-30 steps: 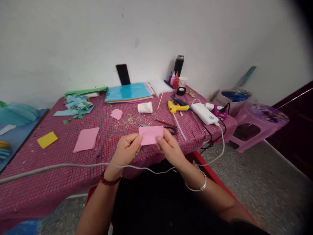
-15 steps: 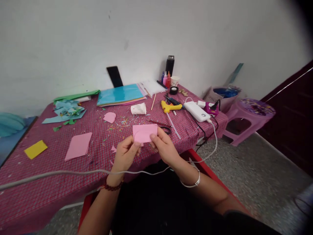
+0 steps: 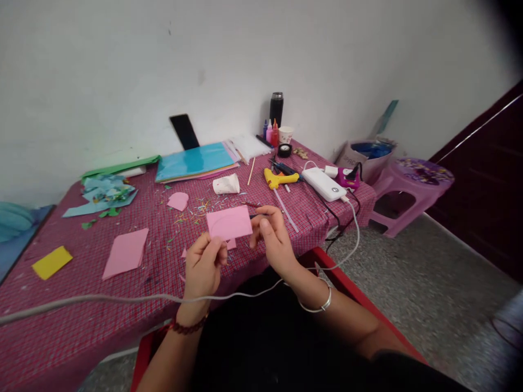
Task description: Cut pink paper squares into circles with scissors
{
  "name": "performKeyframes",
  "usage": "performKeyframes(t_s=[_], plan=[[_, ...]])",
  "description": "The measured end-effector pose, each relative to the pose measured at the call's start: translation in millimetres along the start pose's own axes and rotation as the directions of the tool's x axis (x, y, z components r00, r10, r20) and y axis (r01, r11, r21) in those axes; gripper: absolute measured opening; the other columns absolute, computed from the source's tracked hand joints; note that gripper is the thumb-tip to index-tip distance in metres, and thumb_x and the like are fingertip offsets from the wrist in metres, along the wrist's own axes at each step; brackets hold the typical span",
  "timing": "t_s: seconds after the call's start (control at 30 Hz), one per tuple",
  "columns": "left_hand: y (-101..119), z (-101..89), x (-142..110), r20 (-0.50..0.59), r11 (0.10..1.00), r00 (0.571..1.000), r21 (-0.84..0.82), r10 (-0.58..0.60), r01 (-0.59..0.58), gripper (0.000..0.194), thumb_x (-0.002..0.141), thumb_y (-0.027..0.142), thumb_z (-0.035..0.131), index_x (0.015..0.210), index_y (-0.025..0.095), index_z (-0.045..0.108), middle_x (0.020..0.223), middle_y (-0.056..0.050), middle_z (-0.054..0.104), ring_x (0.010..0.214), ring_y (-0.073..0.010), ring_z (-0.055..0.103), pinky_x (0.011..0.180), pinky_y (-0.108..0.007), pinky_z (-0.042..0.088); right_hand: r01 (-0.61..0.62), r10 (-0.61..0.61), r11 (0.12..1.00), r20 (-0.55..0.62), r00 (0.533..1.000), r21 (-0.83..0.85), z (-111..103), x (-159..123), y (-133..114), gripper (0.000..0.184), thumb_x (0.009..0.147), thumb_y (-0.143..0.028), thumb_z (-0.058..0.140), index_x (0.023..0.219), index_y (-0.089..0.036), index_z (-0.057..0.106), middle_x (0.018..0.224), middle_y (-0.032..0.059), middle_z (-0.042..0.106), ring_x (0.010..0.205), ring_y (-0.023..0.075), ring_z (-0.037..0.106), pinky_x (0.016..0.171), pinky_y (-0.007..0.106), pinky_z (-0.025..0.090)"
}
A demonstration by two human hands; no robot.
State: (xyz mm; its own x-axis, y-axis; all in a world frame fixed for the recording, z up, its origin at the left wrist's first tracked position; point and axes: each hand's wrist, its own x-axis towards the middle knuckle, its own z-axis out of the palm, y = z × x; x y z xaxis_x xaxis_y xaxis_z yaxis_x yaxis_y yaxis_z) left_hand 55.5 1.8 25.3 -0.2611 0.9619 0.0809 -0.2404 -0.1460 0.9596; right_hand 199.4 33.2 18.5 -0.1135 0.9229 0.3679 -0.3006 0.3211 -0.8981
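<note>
My left hand (image 3: 204, 265) pinches the lower left corner of a small pink paper rectangle (image 3: 230, 223) with a faint curved line on it. Just off the paper's right edge, my right hand (image 3: 278, 240) has its thumb and fingers apart, with nothing seen in them. Dark scissors (image 3: 252, 204) lie on the table behind, their handles mostly covered by the right hand. Pink scraps (image 3: 231, 244) show below the held paper. A rounded pink cut-out (image 3: 178, 201) and a larger stack of pink paper (image 3: 126, 253) lie to the left.
A yellow glue gun (image 3: 281, 178), a white power bank (image 3: 324, 184) and a paper cup (image 3: 226, 184) lie on the checked tablecloth. Blue folders (image 3: 196, 161) are at the back. A pale cable (image 3: 163, 298) runs across in front, over my left wrist.
My right hand has let go of the pink paper and moved slightly away to its right. The left hand keeps the paper, now tilted a little. The view has shifted slightly.
</note>
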Motion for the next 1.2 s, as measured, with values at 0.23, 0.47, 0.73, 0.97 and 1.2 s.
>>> performKeyframes(t_s=[0.23, 0.47, 0.73, 0.97, 1.2], plan=[[-4, -4.1, -1, 0.003, 0.992, 0.998, 0.113, 0.056, -0.056, 0.021, 0.082, 0.026, 0.059, 0.063, 0.017, 0.057, 0.051, 0.004, 0.051, 0.046, -0.0076, 0.043, 0.044, -0.019, 0.033, 0.005, 0.014, 0.986, 0.114, 0.993, -0.167, -9, 6, -12, 0.012, 0.092, -0.032, 0.05, 0.095, -0.02, 0.053, 0.067, -0.0032, 0.055, 0.059, 0.012, 0.056, 0.058, 0.026, 0.042], [-8, -11.7, -4, 0.096, 0.91, 0.986, 0.38, 0.138, -0.165, 0.026, 0.085, 0.034, 0.055, 0.063, 0.019, 0.055, 0.054, 0.002, 0.052, 0.051, -0.0109, 0.046, 0.049, -0.023, 0.038, -0.167, 0.17, 0.985, 0.123, 0.978, -0.034, -12, 14, -14, 0.02, 0.081, -0.037, 0.062, 0.081, -0.02, 0.052, 0.064, -0.0047, 0.052, 0.054, 0.01, 0.049, 0.052, 0.024, 0.038], [-9, -13.7, -3, 0.116, 0.953, 0.991, 0.285, 0.074, -0.104, 0.025, 0.085, 0.032, 0.058, 0.065, 0.018, 0.058, 0.054, 0.003, 0.052, 0.049, -0.0094, 0.045, 0.047, -0.022, 0.037, -0.208, 0.216, 0.976, 0.167, 0.962, -0.063, -15, 13, -14, 0.029, 0.079, -0.043, 0.066, 0.073, -0.019, 0.052, 0.056, -0.0052, 0.055, 0.048, 0.0087, 0.048, 0.048, 0.022, 0.037], [-7, -12.2, -4, 0.122, 0.971, 0.992, 0.231, 0.025, -0.053, 0.025, 0.085, 0.032, 0.059, 0.066, 0.017, 0.058, 0.053, 0.004, 0.053, 0.046, -0.0078, 0.046, 0.044, -0.019, 0.036, -0.206, 0.217, 0.975, 0.174, 0.96, -0.081, -16, 13, -15, 0.029, 0.08, -0.043, 0.066, 0.072, -0.019, 0.051, 0.055, -0.0055, 0.054, 0.046, 0.0085, 0.046, 0.047, 0.022, 0.035], [-6, -9.0, -4, 0.096, 0.981, 0.995, 0.193, 0.005, -0.024, 0.022, 0.084, 0.032, 0.06, 0.068, 0.017, 0.06, 0.053, 0.003, 0.055, 0.044, -0.0071, 0.047, 0.043, -0.018, 0.037, -0.156, 0.178, 0.979, 0.171, 0.969, -0.134, -16, 12, -16, 0.029, 0.081, -0.042, 0.065, 0.071, -0.019, 0.051, 0.058, -0.0044, 0.054, 0.049, 0.0095, 0.046, 0.048, 0.023, 0.035]])
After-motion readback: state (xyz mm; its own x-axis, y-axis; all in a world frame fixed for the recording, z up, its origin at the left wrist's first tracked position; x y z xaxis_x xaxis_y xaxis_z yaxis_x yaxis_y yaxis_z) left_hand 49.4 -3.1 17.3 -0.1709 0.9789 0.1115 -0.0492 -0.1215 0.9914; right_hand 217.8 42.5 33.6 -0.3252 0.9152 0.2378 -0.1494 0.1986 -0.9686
